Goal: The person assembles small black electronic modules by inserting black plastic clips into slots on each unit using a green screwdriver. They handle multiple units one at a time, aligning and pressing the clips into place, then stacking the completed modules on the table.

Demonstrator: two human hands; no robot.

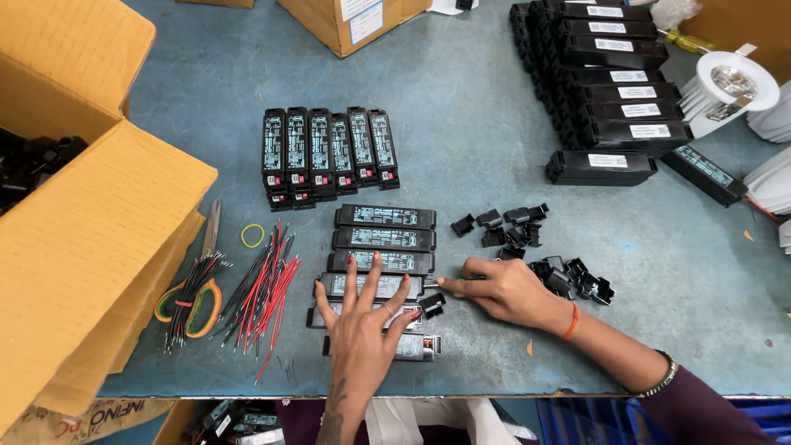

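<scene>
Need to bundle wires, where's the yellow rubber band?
The yellow rubber band lies left of centre on the table, between the scissors and the red-black wires.

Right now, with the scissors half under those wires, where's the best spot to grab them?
Probably take the scissors by the blades, which stick out bare toward the far side of the table, coming from above. The wire bundle lies across the yellow-green handle loops, and the cardboard box crowds the left side, so the handles look harder to reach.

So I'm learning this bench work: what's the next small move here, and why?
Probably drive the green-handled tool in the right hand into the end of the black module, since the left hand lies flat on it and the tip points there.
</scene>
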